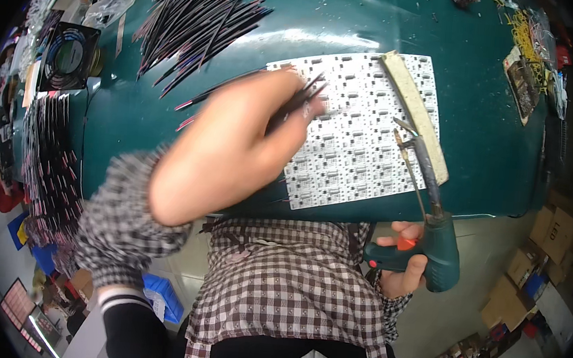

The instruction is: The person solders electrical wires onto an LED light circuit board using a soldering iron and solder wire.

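Observation:
My left hand (231, 143), blurred by motion, is closed around a few thin dark wires (313, 89) over the left part of a white circuit board panel (350, 150). Their other ends stick out behind the hand toward the left. Rows of small dark components cover the panel, which lies flat on the green table. At the table's front edge, my right hand (404, 278) grips a green soldering gun (443, 254) with a red trigger. Its tip points away from me, over the panel's right side, close to a pale strip (418, 119) lying there.
A heap of dark wires (198, 24) lies at the far left of the green table (498, 170). More wires (49, 165) hang over its left edge near a black fan (69, 58). Yellow wires (526, 43) and a worn block (521, 83) are at the far right; cardboard boxes (554, 233) stand beyond.

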A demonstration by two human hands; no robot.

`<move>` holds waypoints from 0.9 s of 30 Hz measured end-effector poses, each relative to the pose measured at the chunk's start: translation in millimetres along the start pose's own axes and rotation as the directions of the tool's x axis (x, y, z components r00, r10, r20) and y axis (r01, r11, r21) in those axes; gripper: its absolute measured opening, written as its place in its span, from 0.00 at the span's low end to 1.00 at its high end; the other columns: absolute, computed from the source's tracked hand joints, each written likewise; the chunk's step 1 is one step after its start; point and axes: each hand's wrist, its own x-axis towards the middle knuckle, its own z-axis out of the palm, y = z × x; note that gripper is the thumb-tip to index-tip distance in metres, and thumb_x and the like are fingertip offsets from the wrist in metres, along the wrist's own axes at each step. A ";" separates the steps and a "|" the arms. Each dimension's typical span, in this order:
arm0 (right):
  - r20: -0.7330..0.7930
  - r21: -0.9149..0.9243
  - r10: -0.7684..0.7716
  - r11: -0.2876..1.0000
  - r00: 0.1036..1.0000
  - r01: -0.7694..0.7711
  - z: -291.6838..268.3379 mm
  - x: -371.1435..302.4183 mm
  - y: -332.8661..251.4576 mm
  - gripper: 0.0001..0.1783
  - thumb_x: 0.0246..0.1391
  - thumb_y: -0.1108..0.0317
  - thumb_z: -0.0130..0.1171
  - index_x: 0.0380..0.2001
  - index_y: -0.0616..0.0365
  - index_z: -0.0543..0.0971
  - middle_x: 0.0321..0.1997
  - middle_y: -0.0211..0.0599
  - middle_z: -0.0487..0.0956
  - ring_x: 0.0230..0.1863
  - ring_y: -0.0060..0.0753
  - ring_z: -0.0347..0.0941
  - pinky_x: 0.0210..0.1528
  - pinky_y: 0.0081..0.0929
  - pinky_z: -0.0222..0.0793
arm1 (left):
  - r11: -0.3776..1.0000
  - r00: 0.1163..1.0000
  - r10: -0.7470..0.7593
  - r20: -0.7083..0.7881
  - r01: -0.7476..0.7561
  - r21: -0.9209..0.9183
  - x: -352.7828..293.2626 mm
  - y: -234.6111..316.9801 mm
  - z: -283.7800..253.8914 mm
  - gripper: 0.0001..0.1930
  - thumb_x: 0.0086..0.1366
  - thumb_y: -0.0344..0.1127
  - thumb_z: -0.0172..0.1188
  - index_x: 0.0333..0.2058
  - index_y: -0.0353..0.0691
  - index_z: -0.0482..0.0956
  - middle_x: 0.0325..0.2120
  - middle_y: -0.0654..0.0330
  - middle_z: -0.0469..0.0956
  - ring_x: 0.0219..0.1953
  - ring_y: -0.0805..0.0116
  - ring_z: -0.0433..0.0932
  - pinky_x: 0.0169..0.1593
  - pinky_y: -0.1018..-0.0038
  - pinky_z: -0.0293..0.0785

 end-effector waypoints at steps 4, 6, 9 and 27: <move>0.071 0.043 0.187 0.981 0.980 -0.191 9.7 -6.3 9.1 0.34 0.58 0.50 0.61 0.54 0.70 0.68 0.51 0.49 0.73 0.48 0.40 0.77 0.41 0.31 0.82 | 0.991 0.961 -0.063 -0.268 0.028 -0.132 -30.0 -79.8 62.1 0.09 0.58 0.32 0.61 0.29 0.30 0.74 0.25 0.47 0.77 0.26 0.55 0.78 0.30 0.64 0.71; 0.201 -0.111 0.248 0.967 0.948 -0.230 1.1 -13.8 5.5 0.37 0.63 0.51 0.52 0.62 0.73 0.59 0.49 0.49 0.71 0.52 0.45 0.73 0.42 0.30 0.83 | 0.996 0.954 -0.075 -0.289 0.055 -0.075 -25.6 -82.2 71.2 0.09 0.57 0.32 0.61 0.28 0.30 0.74 0.24 0.48 0.78 0.25 0.54 0.78 0.30 0.64 0.71; 0.193 -0.208 0.270 0.951 0.943 -0.230 0.8 -21.2 3.8 0.33 0.62 0.52 0.54 0.56 0.73 0.65 0.49 0.49 0.71 0.50 0.47 0.74 0.42 0.35 0.83 | 0.992 0.942 -0.117 -0.314 0.122 -0.002 -23.3 -81.4 76.2 0.09 0.55 0.32 0.61 0.26 0.31 0.74 0.23 0.51 0.78 0.23 0.51 0.77 0.29 0.63 0.72; 0.234 -0.357 0.342 0.901 0.910 -0.246 -13.3 -42.3 12.9 0.40 0.48 0.65 0.73 0.59 0.73 0.65 0.48 0.55 0.79 0.48 0.43 0.80 0.49 0.34 0.80 | 0.995 0.905 -0.082 -0.417 0.099 0.021 -25.8 -75.5 90.5 0.09 0.52 0.29 0.63 0.23 0.35 0.70 0.19 0.56 0.75 0.22 0.56 0.75 0.27 0.64 0.70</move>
